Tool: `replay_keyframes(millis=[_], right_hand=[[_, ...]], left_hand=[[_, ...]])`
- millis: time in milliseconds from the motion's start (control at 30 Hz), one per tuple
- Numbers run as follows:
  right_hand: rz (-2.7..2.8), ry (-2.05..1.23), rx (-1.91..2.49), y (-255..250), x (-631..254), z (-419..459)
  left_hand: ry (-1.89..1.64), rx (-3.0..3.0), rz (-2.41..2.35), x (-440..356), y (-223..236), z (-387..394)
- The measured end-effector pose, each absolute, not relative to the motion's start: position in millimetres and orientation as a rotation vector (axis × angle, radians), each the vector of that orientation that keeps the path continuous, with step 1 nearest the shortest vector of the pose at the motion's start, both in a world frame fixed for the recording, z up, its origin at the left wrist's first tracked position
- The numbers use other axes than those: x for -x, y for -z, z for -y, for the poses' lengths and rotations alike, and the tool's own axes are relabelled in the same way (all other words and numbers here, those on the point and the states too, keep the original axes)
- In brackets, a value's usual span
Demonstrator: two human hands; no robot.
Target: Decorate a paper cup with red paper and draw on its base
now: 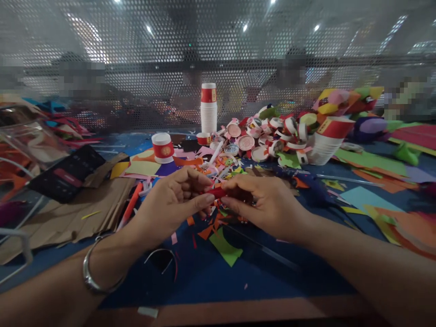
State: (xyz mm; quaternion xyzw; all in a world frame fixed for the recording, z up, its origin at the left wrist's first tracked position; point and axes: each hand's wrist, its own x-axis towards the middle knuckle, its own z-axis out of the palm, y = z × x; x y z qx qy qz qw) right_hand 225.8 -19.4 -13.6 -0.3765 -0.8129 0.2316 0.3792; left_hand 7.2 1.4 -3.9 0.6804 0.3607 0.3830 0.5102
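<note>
At six o'clock from the cup stack (209,116), left hand (179,195) and right hand (267,202) closely pinch a red piece (218,192), likely for steadiness.

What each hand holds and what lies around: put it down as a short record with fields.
Left hand: thumb and fingers pinching a small red piece
Right hand: fingertips on the same piece, at its other end
Left wrist: a silver-coloured bracelet
Below the hands: a green paper scrap on the blue table
Left side: flattened brown cardboard
Beyond the hands: a tall cup stack, standing upright
Right side: a tilted cup stack
Unclear: what the red piece is made of
</note>
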Motion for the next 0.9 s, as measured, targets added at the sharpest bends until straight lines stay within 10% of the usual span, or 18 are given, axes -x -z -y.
replay_keyframes(millis=[900], right_hand=[[2.003,-0.543,0.873,12.0,-224.7,21.8]], left_hand=[[-1.033,-1.936,-0.817,-2.6,0.3,4.5]])
